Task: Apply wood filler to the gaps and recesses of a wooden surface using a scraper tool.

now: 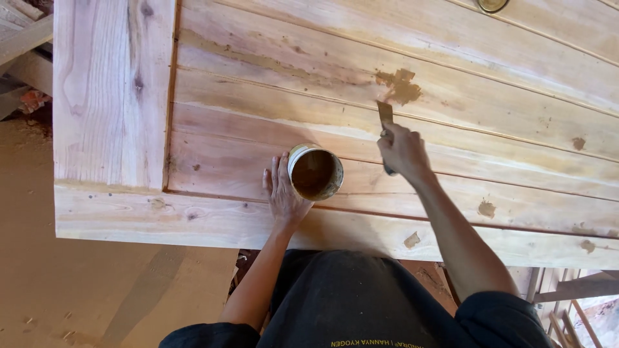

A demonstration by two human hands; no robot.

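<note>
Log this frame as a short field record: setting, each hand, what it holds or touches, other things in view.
setting: wooden door lying flat, seen from above
left hand: resting on the door, touching the side of an open tin of brown filler
right hand: gripping a putty knife, blade just below a fresh brown patch
other: dried filler spots on the boards; brass fitting at top edge; dirt floor

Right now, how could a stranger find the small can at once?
Start at the large wooden panel of grooved planks. Near its lower edge, the left hand rests against a small round can. It alone is open and holds brown paste.
</note>
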